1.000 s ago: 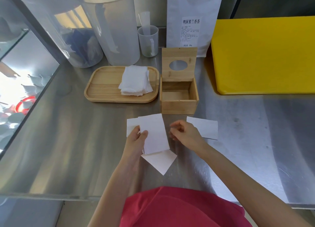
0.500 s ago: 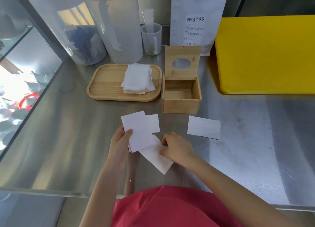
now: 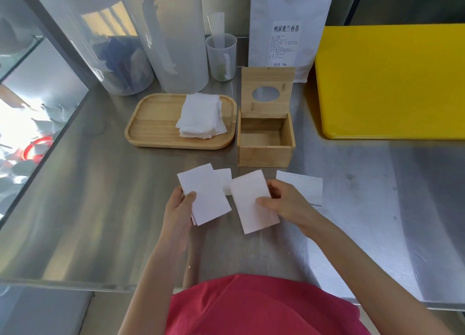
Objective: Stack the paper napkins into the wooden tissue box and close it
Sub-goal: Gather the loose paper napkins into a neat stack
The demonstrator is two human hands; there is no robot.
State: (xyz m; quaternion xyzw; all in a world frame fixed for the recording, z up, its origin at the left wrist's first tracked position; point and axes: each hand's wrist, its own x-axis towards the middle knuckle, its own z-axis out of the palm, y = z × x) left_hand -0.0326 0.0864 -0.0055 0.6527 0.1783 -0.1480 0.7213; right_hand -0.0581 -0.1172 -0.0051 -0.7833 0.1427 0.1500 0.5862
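The wooden tissue box [image 3: 265, 156] stands on the steel counter with its hinged lid [image 3: 267, 93] raised upright; the inside looks empty. My left hand [image 3: 179, 209] grips a small stack of white napkins [image 3: 205, 194] below the box. My right hand [image 3: 286, 204] holds a single napkin [image 3: 253, 201] just beside that stack. One napkin [image 3: 224, 177] lies on the counter behind them, partly covered. Another napkin [image 3: 304, 187] lies flat to the right of my right hand.
A wooden tray [image 3: 153, 123] left of the box carries a pile of crumpled tissues [image 3: 201, 117]. Behind stand clear containers [image 3: 173, 33], a small plastic cup [image 3: 221, 58] and a white bag [image 3: 286, 25]. A yellow board [image 3: 392, 80] lies at the right.
My right hand picked a napkin off the counter and raised it beside the stack. My left hand kept hold of its stack, tilted a little leftward.
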